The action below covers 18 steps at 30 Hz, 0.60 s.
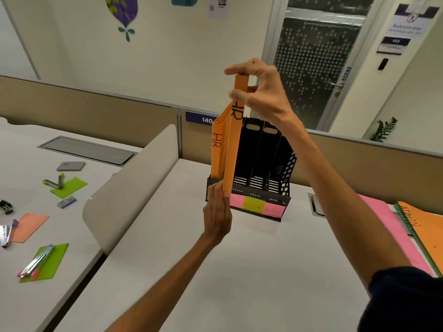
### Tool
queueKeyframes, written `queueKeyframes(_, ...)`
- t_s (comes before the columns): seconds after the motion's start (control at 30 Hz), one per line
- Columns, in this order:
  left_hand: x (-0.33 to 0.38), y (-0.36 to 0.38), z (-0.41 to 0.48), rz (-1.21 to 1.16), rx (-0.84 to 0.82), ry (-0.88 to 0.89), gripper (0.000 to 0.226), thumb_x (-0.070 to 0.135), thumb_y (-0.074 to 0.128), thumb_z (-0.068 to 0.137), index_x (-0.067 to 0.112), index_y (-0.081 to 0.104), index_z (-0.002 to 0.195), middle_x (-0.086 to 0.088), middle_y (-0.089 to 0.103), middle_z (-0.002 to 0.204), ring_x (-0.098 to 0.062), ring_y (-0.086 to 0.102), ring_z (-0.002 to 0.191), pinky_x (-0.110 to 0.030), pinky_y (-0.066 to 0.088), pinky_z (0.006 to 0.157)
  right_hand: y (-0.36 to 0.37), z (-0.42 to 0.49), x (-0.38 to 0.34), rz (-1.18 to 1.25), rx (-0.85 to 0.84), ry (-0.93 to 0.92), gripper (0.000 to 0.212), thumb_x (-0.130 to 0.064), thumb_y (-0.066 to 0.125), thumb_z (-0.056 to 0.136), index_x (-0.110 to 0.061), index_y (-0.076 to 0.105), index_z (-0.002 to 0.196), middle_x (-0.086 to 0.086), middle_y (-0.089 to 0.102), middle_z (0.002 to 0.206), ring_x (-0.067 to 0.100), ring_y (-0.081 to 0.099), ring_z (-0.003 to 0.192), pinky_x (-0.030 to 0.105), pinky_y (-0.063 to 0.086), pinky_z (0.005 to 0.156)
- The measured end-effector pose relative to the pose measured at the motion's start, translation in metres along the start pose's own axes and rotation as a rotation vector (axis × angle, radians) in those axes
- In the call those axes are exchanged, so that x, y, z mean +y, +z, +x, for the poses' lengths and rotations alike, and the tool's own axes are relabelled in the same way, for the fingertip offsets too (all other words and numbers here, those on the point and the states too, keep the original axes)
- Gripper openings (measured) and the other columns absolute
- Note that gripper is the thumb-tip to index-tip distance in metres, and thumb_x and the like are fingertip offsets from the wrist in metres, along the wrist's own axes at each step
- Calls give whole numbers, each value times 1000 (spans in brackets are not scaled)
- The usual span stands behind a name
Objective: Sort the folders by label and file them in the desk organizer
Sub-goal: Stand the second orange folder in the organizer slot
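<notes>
White desks are spreading out under a beige partition, and a black desk organizer is standing on the near one, slightly above the frame's centre. The right hand is hovering at twelve o'clock from the organizer, pinching the top end of an orange HR folder between thumb and curled fingers. The left hand is reaching up from six o'clock and pinching that folder's bottom corner. The folder is hanging upright between both hands at the organizer's left end. A second HR folder is already standing in the leftmost slot, at the held one's nine o'clock side. Pink and green sticky labels are lining the organizer's front. At three o'clock, a pink folder and an orange ADMIN folder are lying flat.
</notes>
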<state>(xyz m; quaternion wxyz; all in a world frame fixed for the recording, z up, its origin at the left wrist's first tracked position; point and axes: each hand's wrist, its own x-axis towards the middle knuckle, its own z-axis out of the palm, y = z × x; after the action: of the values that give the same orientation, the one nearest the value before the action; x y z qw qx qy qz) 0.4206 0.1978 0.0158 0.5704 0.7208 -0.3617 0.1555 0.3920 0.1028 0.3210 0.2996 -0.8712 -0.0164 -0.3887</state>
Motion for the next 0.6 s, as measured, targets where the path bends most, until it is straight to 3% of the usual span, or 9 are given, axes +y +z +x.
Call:
queueKeyframes(0.1, -14, 5, 9, 26, -33, -48, 33, 19, 38, 102, 10, 44, 133, -11, 52, 128, -13, 60, 91, -12, 49, 68, 12, 2, 13, -10, 4, 31, 35, -3, 70, 80, -5, 68, 115, 13, 59, 110, 21, 56, 107, 24, 53, 90)
queueKeyframes(0.17, -25, 6, 14, -24, -77, -105, 36, 23, 38, 103, 12, 41, 137, -9, 48, 135, -12, 57, 102, -12, 47, 75, 19, 1, 25, -5, -17, 64, 33, -2, 70, 80, -6, 69, 113, 15, 59, 110, 23, 56, 107, 16, 49, 88)
queueKeyframes(0.27, -36, 5, 16, -266, -159, -309, 42, 28, 44, 101, 17, 36, 141, 0, 43, 138, -14, 51, 118, -23, 50, 90, 29, -2, 42, 21, -55, 97, 29, -3, 70, 80, -6, 70, 108, 16, 60, 110, 23, 56, 109, 16, 48, 87)
queueKeyframes(0.43, -60, 8, 18, -370, -264, -594, 42, 29, 45, 101, 13, 37, 139, -10, 50, 134, -23, 56, 114, -28, 55, 77, 37, -3, 64, 63, -26, 117, 24, -3, 69, 81, -5, 70, 105, 11, 59, 112, 19, 56, 111, 25, 52, 92)
queueKeyframes(0.6, -70, 11, 23, -514, -361, -738, 31, 36, 42, 101, 14, 55, 118, -14, 64, 115, -27, 68, 95, -34, 59, 73, 46, 5, 84, -55, 5, 116, 37, -13, 67, 87, -11, 60, 123, 5, 56, 130, 5, 46, 117, 1, 43, 81)
